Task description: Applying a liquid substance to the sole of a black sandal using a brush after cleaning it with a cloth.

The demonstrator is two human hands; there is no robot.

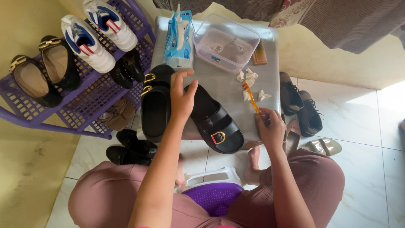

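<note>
My left hand (182,98) rests on the grey, smooth-topped low table (228,90), fingers spread apart, palm down between two black platform sandals. The glossy black slide sandal with a gold buckle (155,103) lies just left of that hand, its thick sole running lengthwise along the table's left edge. The second black two-strap sandal with a gold buckle (216,120) lies at a slant just right of the hand, its toe overhanging the table's near edge; my thumb touches its heel end.

My right hand (270,128) sits at the table's near right corner, fingers pinched together on the handle of a thin orange plastic toothbrush (252,97), whose head points toward the middle of the table.

Beyond the brush head, crumpled white tissue scraps (249,80) are scattered on the table. At its far edge stand a clear rectangular plastic tub holding cloudy water (225,44) and a soft blue pack of wet wipes (179,40). Left of the table, a purple plastic lattice shoe rack (90,99) carries white sneakers and black flats.
</note>
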